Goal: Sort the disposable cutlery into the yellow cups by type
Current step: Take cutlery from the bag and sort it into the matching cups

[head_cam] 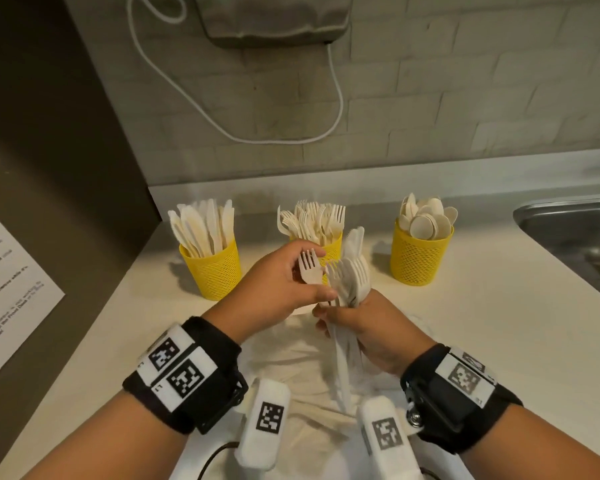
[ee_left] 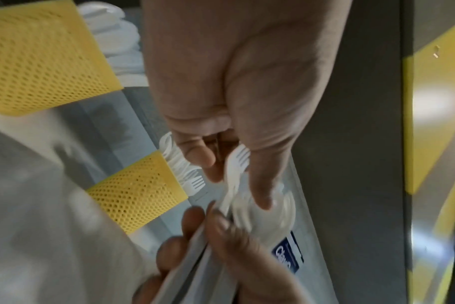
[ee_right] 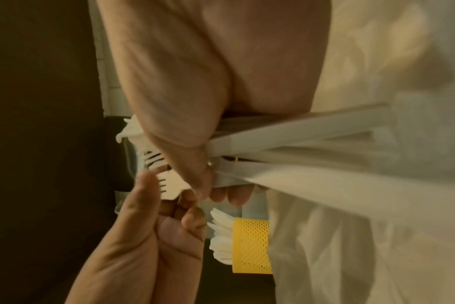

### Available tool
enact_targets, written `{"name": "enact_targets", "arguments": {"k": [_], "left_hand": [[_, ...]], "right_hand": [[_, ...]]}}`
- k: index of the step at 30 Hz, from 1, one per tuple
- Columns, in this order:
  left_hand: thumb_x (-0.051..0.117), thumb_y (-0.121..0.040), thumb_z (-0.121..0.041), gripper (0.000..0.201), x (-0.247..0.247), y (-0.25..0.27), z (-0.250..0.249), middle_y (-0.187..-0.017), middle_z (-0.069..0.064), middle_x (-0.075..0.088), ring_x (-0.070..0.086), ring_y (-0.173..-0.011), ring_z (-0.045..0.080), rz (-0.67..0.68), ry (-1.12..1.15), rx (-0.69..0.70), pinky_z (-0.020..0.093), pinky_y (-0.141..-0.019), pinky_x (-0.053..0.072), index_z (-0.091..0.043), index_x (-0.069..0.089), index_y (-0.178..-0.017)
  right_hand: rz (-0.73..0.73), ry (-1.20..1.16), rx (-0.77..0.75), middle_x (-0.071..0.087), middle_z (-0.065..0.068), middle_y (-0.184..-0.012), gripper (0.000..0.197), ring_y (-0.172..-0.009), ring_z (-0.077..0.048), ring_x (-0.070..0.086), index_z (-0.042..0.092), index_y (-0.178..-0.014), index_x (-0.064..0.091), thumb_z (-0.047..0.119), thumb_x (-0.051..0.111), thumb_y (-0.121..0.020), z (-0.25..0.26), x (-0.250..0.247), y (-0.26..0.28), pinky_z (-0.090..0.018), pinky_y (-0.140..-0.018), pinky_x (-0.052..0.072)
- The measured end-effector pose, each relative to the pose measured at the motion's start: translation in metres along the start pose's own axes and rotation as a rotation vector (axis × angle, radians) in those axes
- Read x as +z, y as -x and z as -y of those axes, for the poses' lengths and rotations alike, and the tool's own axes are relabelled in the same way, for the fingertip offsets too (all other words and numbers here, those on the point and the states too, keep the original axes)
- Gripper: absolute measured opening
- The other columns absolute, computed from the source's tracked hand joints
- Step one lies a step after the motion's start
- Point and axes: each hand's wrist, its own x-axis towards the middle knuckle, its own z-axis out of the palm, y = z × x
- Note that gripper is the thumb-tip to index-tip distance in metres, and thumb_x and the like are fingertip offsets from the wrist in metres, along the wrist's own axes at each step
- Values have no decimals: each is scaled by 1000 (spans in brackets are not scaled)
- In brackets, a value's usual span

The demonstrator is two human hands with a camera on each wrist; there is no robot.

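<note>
above the white counter, in front of the middle cup, the two hands meet. the right hand has its fingers curled around a bunch of mixed cutlery; the heads of the bunch point up and away from the person, and the handles come out below the palm toward the body. forks and one knife tip show at the top of the bunch. the left hand pinches a single fork between thumb and fingers, tines up, just beside the bunch; in the left wrist view the fork sits between the thumb and the other fingers.

three yellow mesh cups stand in a row near the wall. the left cup holds knives, the middle cup holds forks and is partly hidden behind the hands, and the right cup holds spoons. under the hands a white cloth lies wrinkled on the counter. a steel sink is at the right edge. a white cable hangs on the brick wall.
</note>
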Motion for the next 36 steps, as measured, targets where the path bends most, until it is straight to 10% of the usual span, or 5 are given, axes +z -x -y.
{"name": "enact_targets", "arguments": {"k": [3, 15, 22, 28, 36], "left_hand": [[74, -77, -20, 27, 2, -10, -8, -71, -8, 57, 51, -55, -1, -98, -123, 25, 10, -49, 38, -39, 55, -80], [70, -80, -13, 13, -4, -28, -21, -70, 0, 62, 56, -57, 10, 1, -72, 20, 31, -58, 51, -22, 64, -74], [61, -87, -9, 16, -30, -45, -40, -78, -5, 59, 60, -66, 13, -155, 18, 92, 32, -63, 55, -21, 56, -79], [47, -95, -8, 39, -60, -72, -47, -96, -4, 56, 60, -72, 2, -449, 56, 271, 20, -60, 53, -45, 58, -92], [43, -91, 6, 37, -52, -105, -35, -108, 2, 46, 53, -94, 17, -388, -435, 382, 25, -86, 45, -13, 62, -115]], "right_hand": [[9, 13, 1, 68, -5, -83, 18, -78, -21, 65, 20, -93, 68, 11, 69, -78, 4, 1, -5, -36, -77, 52], [12, 55, -1, 72, -6, -90, 22, -98, -32, 66, 30, -90, 73, 22, 73, -69, 2, -10, -15, -51, -98, 47], [-21, 16, 6, 65, -10, -78, 15, -75, -20, 62, 3, -90, 69, 12, 70, -77, 0, -25, -16, -34, -78, 52], [-81, -36, 33, 61, -4, -73, 10, -69, -19, 57, 10, -90, 62, 4, 65, -83, -8, -32, -12, -33, -74, 48], [-163, -102, 55, 60, -5, -76, 14, -70, -18, 57, 10, -95, 64, 6, 67, -82, -12, -39, -4, -35, -78, 48]]}}
